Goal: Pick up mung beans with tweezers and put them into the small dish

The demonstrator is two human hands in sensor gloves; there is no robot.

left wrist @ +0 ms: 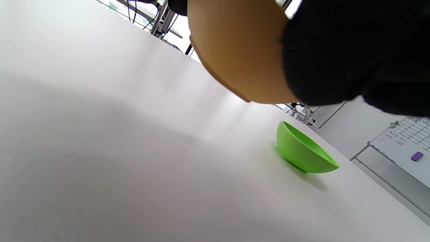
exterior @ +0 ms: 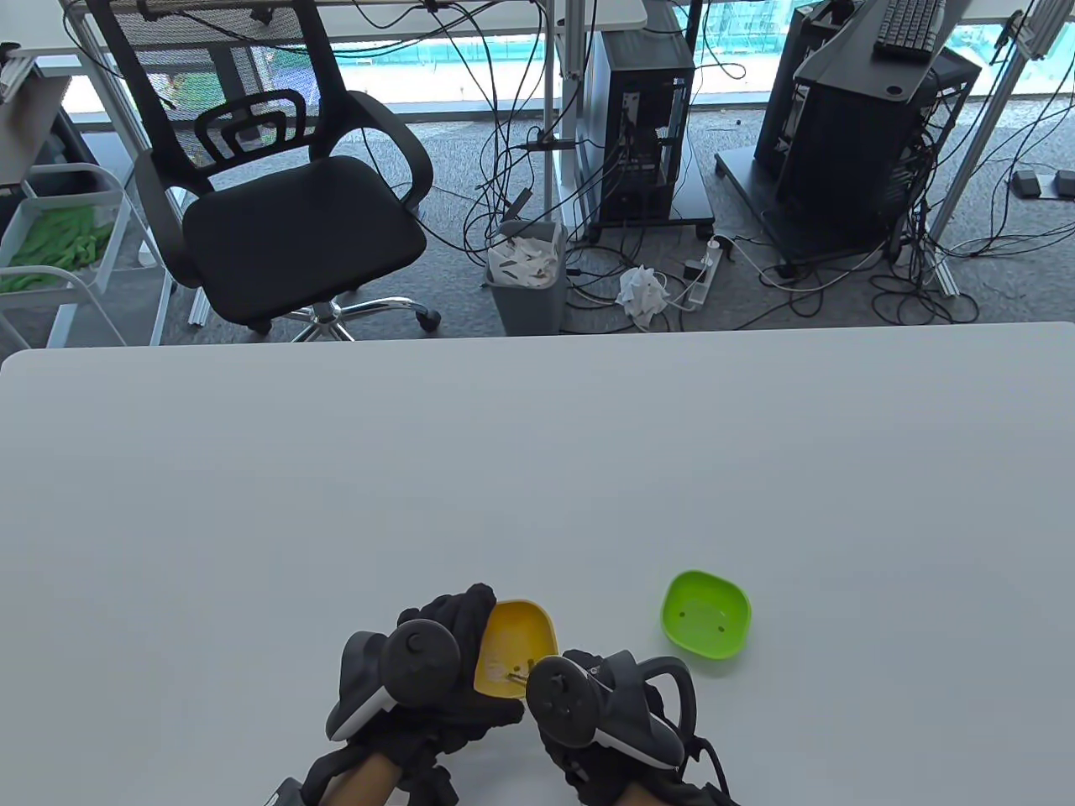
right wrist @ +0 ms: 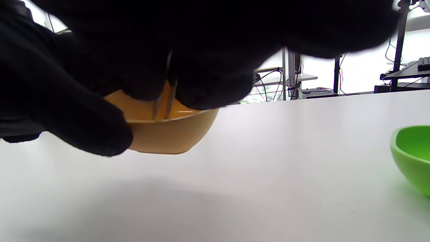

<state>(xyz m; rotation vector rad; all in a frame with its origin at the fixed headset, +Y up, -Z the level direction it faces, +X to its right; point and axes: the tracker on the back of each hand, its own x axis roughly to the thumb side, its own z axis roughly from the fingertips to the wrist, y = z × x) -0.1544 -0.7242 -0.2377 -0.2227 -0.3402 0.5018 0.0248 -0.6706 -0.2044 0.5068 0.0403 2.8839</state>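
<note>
A yellow dish (exterior: 514, 645) is held tilted above the table by my left hand (exterior: 445, 646), whose gloved fingers wrap its left rim; its underside shows in the left wrist view (left wrist: 238, 50). My right hand (exterior: 588, 697) pinches metal tweezers (right wrist: 164, 101) whose tips (exterior: 519, 672) reach down into the yellow dish (right wrist: 168, 134), among a few small beans. A green dish (exterior: 705, 613) stands on the table to the right, with two small beans inside; it also shows in the left wrist view (left wrist: 302, 151) and at the right wrist view's edge (right wrist: 411, 154).
The white table (exterior: 537, 470) stretches far beyond the dishes. Past its far edge stand an office chair (exterior: 285, 185), a bin (exterior: 525, 277) and computer towers with cables on the floor.
</note>
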